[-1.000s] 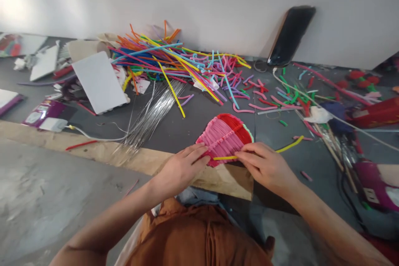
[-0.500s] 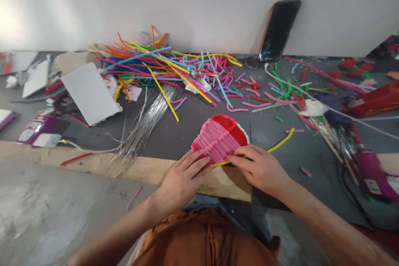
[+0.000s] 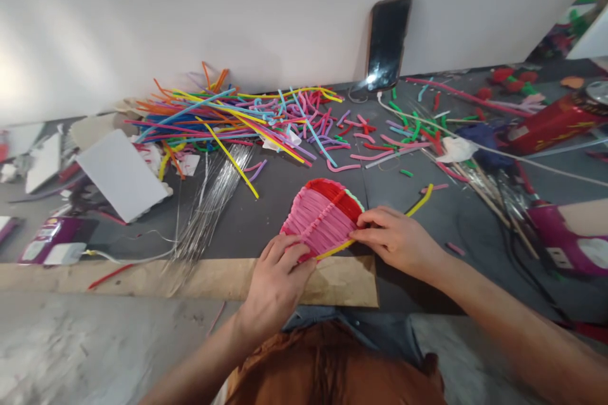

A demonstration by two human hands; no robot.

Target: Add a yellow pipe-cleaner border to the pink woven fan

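Note:
A rounded pipe-cleaner piece (image 3: pixel 316 221), pink with a red upper right part and a raised ridge across it, lies at the table's front edge. Along its lower right rim runs a yellow pipe cleaner (image 3: pixel 420 200), whose bent free end pokes out beyond my right hand. My left hand (image 3: pixel 278 272) is closed on the lower left edge of the piece, fingers on top and the thumb partly hidden. With thumb and fingertips, my right hand (image 3: pixel 403 240) pinches the yellow pipe cleaner against the right edge; the exact grip is partly covered.
A heap of coloured pipe cleaners (image 3: pixel 228 114) lies behind, with silver wires (image 3: pixel 204 221) at left. A phone (image 3: pixel 388 41) leans on the wall, its cable (image 3: pixel 437 125) crossing rightward. A white box (image 3: pixel 122 174), a red can (image 3: pixel 555 120) and cut pipe-cleaner bits surround the work.
My right hand has slid up along the piece's right edge, and more of the yellow pipe cleaner shows against the rim. My left hand stays at the lower left. The camera view has shifted.

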